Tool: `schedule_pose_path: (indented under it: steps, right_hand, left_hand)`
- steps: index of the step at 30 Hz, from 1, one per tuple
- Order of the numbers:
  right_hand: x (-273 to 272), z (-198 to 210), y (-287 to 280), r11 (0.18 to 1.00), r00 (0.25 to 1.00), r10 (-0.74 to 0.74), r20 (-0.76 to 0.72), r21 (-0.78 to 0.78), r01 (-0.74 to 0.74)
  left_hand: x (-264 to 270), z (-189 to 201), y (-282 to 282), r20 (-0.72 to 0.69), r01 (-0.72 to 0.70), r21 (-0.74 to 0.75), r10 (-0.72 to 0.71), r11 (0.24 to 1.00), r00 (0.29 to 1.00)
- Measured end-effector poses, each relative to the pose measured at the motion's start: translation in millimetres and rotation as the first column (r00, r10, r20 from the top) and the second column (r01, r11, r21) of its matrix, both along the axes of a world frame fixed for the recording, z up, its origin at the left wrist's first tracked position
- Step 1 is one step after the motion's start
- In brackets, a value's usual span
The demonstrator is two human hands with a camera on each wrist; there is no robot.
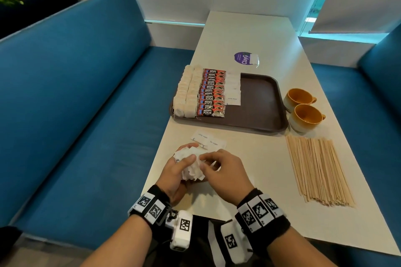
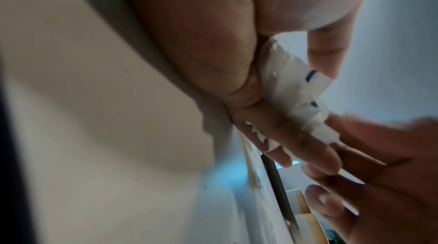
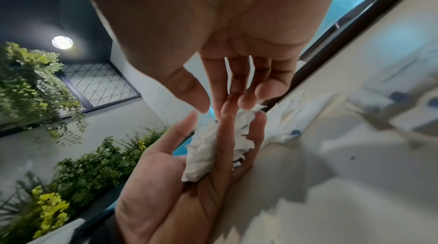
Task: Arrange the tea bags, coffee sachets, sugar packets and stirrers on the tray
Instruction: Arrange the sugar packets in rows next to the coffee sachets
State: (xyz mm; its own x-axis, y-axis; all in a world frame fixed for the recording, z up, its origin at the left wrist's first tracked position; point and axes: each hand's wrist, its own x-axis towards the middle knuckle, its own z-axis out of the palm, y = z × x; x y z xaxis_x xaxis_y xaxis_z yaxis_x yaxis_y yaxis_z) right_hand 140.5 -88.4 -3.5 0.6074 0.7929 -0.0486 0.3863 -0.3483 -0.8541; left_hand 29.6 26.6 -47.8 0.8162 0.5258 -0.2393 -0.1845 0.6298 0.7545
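Resting in left hand (image 1: 173, 172), sugar packets (image 1: 191, 166), right hand (image 1: 223, 171) touching

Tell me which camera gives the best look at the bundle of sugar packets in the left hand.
The right wrist view: the sugar packets lie in plain sight across the left hand, the right hand reaching in. The left wrist view shows only a blurred edge of them. The head view shows them small, partly covered by both hands.
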Motion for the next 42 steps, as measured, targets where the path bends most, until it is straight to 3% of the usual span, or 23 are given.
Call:
schedule_pose_path:
  steps: [5, 11, 15, 21, 31, 36, 42]
  right_hand:
    - [9.3, -1.5, -3.0, 1.000, 0.983, 0.017, -0.184, 0.007, -0.016]
    - [34.0, -4.7, -9.0, 0.990, 0.982, -0.113, -0.151, 0.062, 0.123]
    - [34.8, -6.9, -12.4, 0.992, 0.906, 0.028, -0.422, 0.125, 0.028]
    - [38.1, -11.5, -13.7, 0.988, 0.833, -0.007, -0.554, 0.126, 0.093]
    - [42.8, -11.0, -9.8, 0.977, 0.790, -0.009, -0.613, 0.163, 0.138]
    - [56.3, -6.9, -6.0, 0.979, 0.776, 0.063, -0.628, 0.190, 0.075]
    - [113.4, 13.9, 19.5, 0.962, 0.835, -0.128, -0.535, 0.138, 0.236]
  left_hand:
    - [1.0, 2.4, -1.2, 0.033, 0.046, 0.002, -0.046, 0.999, 0.998]
    - [1.8, 1.1, 1.6, 0.021, 0.048, 0.004, -0.048, 0.999, 0.999]
    - [1.3, 1.4, 1.3, 0.020, 0.053, 0.019, -0.053, 0.998, 0.998]
    - [2.4, 1.0, 0.0, 0.018, 0.042, 0.044, -0.043, 0.998, 0.999]
    - [3.0, 0.1, 1.4, -0.003, 0.041, 0.024, -0.041, 0.999, 0.999]
    - [3.1, -0.5, 1.1, -0.048, 0.038, 0.009, -0.037, 0.999, 0.998]
    - [1.9, -2.3, 4.4, 0.036, 0.059, -0.058, -0.057, 0.997, 0.998]
